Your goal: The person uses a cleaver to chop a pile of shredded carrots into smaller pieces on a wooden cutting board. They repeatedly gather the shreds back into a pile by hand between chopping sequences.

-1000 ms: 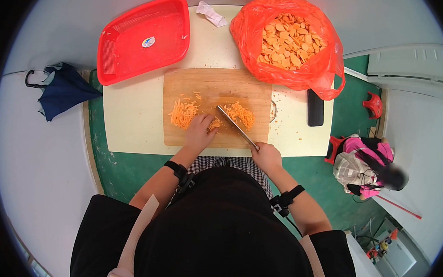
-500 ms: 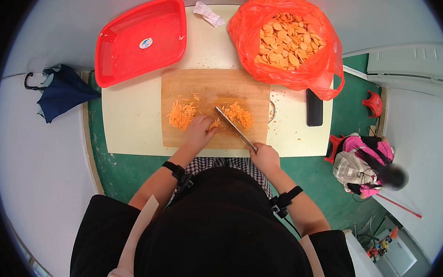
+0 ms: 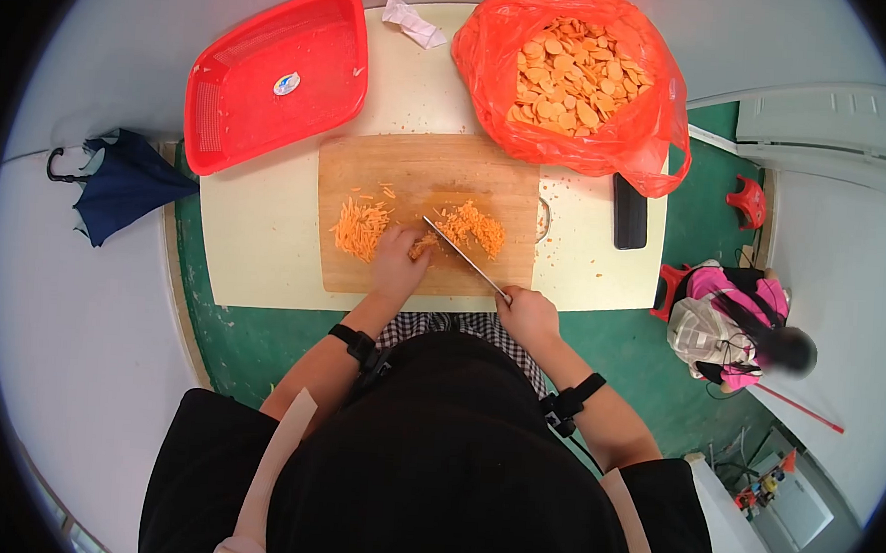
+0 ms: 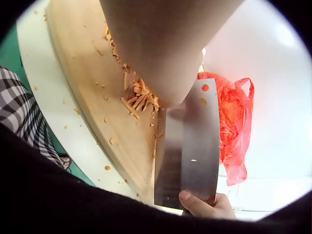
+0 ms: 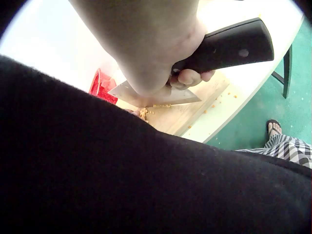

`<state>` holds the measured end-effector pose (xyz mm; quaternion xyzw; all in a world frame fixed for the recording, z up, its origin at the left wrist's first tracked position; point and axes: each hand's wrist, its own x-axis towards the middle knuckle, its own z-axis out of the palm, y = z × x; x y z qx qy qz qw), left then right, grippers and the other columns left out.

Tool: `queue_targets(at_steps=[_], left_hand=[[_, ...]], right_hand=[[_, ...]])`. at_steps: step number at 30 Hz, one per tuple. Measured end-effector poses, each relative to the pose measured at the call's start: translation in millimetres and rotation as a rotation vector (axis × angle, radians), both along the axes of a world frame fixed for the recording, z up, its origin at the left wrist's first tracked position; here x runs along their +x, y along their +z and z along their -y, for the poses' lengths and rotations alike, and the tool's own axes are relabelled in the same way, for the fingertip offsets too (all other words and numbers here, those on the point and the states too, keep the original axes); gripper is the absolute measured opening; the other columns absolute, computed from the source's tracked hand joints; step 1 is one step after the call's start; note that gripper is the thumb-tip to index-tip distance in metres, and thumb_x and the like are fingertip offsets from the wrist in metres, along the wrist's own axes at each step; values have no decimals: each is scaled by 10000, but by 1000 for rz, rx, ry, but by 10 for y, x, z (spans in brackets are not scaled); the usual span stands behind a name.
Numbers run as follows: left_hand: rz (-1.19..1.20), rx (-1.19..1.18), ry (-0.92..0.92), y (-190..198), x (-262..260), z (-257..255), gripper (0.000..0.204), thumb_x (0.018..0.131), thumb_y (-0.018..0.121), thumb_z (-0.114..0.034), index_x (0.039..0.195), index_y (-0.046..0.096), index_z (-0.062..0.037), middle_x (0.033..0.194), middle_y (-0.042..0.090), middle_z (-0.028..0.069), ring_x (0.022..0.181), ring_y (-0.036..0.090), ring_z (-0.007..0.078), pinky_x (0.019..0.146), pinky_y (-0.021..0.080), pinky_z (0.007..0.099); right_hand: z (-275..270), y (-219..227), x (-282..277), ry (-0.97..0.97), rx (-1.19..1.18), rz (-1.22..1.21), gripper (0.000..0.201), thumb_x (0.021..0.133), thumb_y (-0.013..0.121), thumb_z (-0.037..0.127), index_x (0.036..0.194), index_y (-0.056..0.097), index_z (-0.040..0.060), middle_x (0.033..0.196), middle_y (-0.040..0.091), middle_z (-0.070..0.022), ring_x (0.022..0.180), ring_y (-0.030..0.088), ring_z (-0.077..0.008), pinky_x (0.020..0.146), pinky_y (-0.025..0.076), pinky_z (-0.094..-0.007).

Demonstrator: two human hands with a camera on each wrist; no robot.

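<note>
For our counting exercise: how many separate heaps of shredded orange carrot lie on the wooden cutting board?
2: one heap of shredded orange carrot lies left of the left hand; the other heap lies right of the steel cleaver. More may hide under the hand.

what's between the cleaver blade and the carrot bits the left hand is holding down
Nothing visible. The cleaver blade stands on the cutting board right beside the left hand, which presses on the carrot pieces. The right hand grips the handle.
</note>
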<state>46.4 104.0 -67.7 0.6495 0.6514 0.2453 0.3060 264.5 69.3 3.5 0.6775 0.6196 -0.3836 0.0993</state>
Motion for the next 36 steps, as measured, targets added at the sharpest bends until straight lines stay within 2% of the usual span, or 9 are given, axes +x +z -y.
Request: queue_targets(at_steps=[2, 4, 7, 10, 21, 25, 29, 31, 36], left_hand=[[-28, 53, -8, 71, -15, -4, 251, 710, 683, -181, 893, 593, -36, 898, 552, 112, 842, 545, 279, 724, 463, 357], [-102, -107, 0, 137, -16, 0, 323, 692, 703, -210, 940, 586, -39, 896, 536, 112, 833, 540, 280, 715, 460, 361], [-96, -209, 32, 191, 31, -35, 348, 697, 699, -207, 983, 578, -48, 894, 538, 113, 836, 543, 275, 712, 460, 364], [-30, -191, 80, 179, 107, -85, 299, 671, 724, -158, 890, 581, -13, 828, 526, 118, 727, 541, 252, 634, 457, 345], [-2, -87, -2, -47, 96, -69, 201, 719, 681, -123, 892, 638, -30, 866, 578, 123, 699, 584, 248, 615, 483, 336], [-2, -62, -17, 96, 106, -69, 175, 733, 670, -120, 879, 643, -27, 879, 596, 122, 675, 598, 245, 607, 495, 327], [62, -145, -10, 152, 127, -74, 159, 733, 660, -111, 867, 640, -27, 891, 600, 114, 734, 605, 251, 643, 499, 332], [13, 35, -113, 65, 110, -97, 163, 725, 664, -120, 855, 635, -26, 915, 596, 107, 779, 599, 265, 679, 495, 343], [39, -8, -172, 27, 80, -157, 191, 708, 681, -143, 851, 632, -28, 929, 591, 102, 817, 584, 277, 705, 482, 353]], right_hand=[[0, -4, -5, -15, -12, -12, 260, 846, 519, 292, 873, 652, 71, 710, 635, -163, 682, 622, -334, 639, 505, -427], [23, -28, -8, -16, 8, -17, 248, 844, 500, 278, 789, 630, 74, 695, 626, -163, 670, 617, -338, 636, 502, -433], [23, -14, -3, -27, 12, -31, 255, 848, 498, 282, 792, 630, 71, 698, 626, -164, 671, 616, -340, 637, 501, -430], [3, 34, 6, -34, -6, -40, 259, 851, 494, 284, 795, 629, 69, 702, 625, -169, 683, 615, -342, 641, 500, -432], [18, 156, 74, -58, -117, -33, 262, 850, 491, 283, 803, 637, 71, 734, 632, -172, 714, 616, -346, 669, 497, -440], [36, 174, 95, -86, -112, -40, 259, 844, 497, 284, 813, 641, 71, 742, 634, -175, 717, 617, -344, 676, 498, -442], [42, 170, 105, -74, -114, -34, 260, 843, 499, 287, 821, 644, 73, 736, 633, -177, 714, 619, -344, 674, 500, -440], [46, 164, 112, -60, -92, -36, 261, 843, 501, 289, 821, 646, 74, 723, 631, -178, 701, 619, -345, 660, 503, -438], [26, 121, 158, -73, -43, -21, 263, 842, 509, 292, 802, 646, 71, 701, 628, -177, 675, 618, -346, 640, 507, -435]])
